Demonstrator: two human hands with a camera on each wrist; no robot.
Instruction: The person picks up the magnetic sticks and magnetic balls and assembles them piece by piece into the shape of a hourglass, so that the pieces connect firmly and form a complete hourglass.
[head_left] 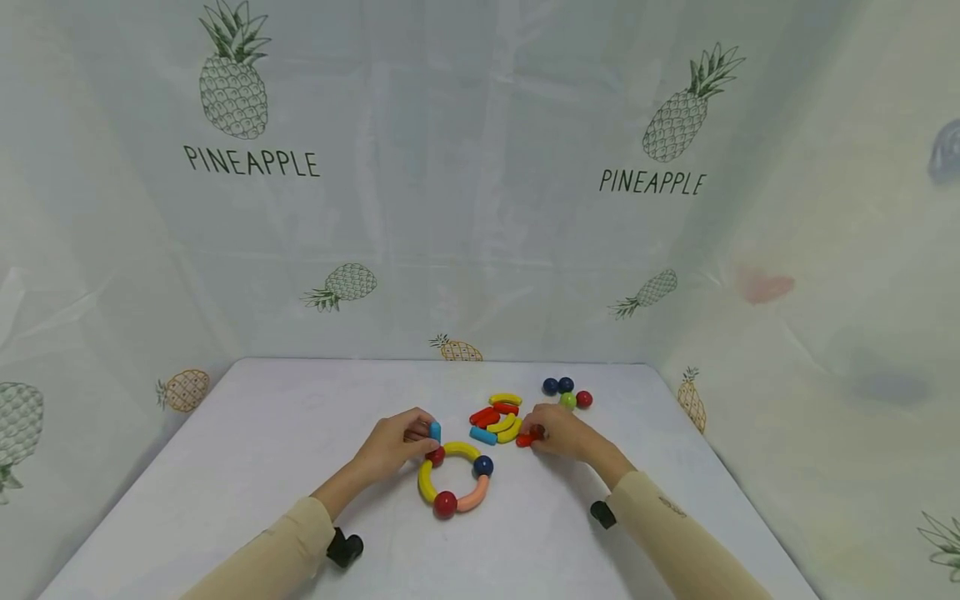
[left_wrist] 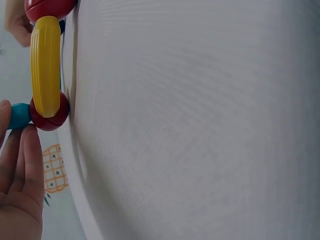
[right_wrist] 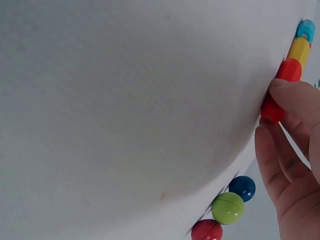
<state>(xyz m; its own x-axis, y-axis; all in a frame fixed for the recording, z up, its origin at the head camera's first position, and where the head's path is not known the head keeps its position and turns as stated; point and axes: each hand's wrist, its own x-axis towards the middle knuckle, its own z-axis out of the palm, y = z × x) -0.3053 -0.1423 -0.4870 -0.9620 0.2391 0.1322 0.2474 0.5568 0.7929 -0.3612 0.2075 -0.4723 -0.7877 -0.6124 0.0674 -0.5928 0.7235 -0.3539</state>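
My left hand (head_left: 392,442) pinches a short blue stick (head_left: 435,431) between thumb and fingers. The stick's lower end meets a red ball (head_left: 435,457), part of a ring lying on the table. In that ring are also a yellow curved bar (head_left: 426,482), a second red ball (head_left: 445,504), a pink curved bar (head_left: 474,495), a dark blue ball (head_left: 483,466) and another yellow bar (head_left: 462,450). To the right, my right hand (head_left: 564,432) pinches a red stick (right_wrist: 272,108) low over the table, beside the loose pieces; its fingers partly cover the stick in the head view.
Between the hands lies a cluster of loose yellow bars (head_left: 506,399), red bars (head_left: 482,415) and a blue stick (head_left: 483,436). Behind the right hand sit dark blue balls (head_left: 551,387), a green ball (head_left: 568,401) and a red ball (head_left: 584,399). A printed curtain (head_left: 465,208) hangs behind the white table (head_left: 300,417).
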